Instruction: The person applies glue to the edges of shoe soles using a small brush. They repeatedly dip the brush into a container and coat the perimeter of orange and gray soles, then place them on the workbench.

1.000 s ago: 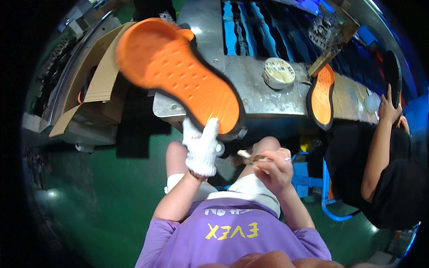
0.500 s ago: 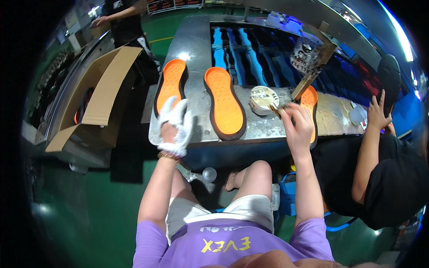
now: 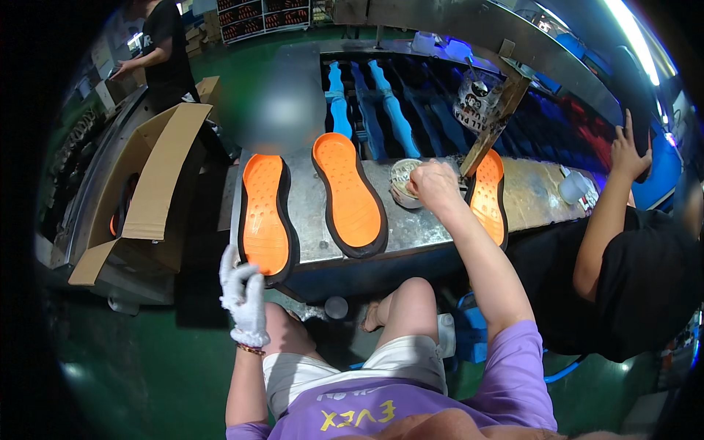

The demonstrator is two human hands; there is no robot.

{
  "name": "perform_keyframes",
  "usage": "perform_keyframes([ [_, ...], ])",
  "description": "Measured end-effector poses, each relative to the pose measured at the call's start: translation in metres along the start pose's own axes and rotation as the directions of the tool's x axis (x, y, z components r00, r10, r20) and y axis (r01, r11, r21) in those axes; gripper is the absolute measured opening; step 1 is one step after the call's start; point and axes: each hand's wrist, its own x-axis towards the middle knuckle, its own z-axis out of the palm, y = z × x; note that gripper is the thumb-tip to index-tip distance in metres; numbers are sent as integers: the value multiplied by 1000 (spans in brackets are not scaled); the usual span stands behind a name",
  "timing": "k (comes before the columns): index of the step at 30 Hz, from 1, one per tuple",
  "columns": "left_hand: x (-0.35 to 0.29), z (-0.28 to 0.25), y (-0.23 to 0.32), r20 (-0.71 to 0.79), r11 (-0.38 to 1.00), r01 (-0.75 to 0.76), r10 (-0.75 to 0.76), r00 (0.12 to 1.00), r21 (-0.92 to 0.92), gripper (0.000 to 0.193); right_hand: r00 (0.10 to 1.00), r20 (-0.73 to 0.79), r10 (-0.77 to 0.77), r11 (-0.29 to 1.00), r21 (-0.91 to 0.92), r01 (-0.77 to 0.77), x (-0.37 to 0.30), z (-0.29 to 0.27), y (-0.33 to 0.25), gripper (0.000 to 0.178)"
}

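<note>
Two shoe soles with orange insides and black rims, a left sole [image 3: 265, 213] and a middle sole [image 3: 350, 202], lie on the metal table. My left hand [image 3: 246, 297], in a white glove with bare fingertips, is off the table's front edge by the near end of the left sole, fingers apart and holding nothing. My bare right hand [image 3: 438, 183] is closed over a white tub [image 3: 403, 196]. The small brush it held half a second ago is now hidden by the hand and tub. A third orange sole [image 3: 487, 194] lies behind my right forearm.
Blue sole shapes [image 3: 392, 106] lie in the dark bed behind. A wooden post [image 3: 493, 132] and a spattered bucket [image 3: 477, 99] stand beyond the tub. At right, a co-worker's hand [image 3: 629, 154] touches a black sole. An open cardboard box [image 3: 165, 172] stands left. A blurred patch covers the table's far left.
My right hand has moved left and down into the tub with the brush. My left hand has drawn back from the left sole toward me. The whole view has shifted.
</note>
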Motion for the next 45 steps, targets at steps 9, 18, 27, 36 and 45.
perform_keyframes([
  [9, 51, -4, -41, 124, 748, 655, -664, 738, 106, 75, 997, -68, -19, 996, 89, 25, 3, -25, 4, 22],
  [18, 36, -41, -84, 128, 756, 588, -639, 759, 289, 66, 980, -199, -25, 976, 208, 67, -17, -39, 1, 15],
  [27, -4, -20, 37, 89, 552, 417, -523, 848, -723, 31, 880, -455, 138, 932, 359, 39, -55, -62, -29, 10],
  [36, -22, 21, 126, -187, 776, 367, -518, 835, -513, 26, 924, -379, 51, 803, 566, 188, -120, -100, -158, 18],
  [45, -38, 27, 127, -124, 811, 381, -477, 870, -443, 29, 945, -323, -45, 808, 544, 224, -122, -99, -180, 17],
])
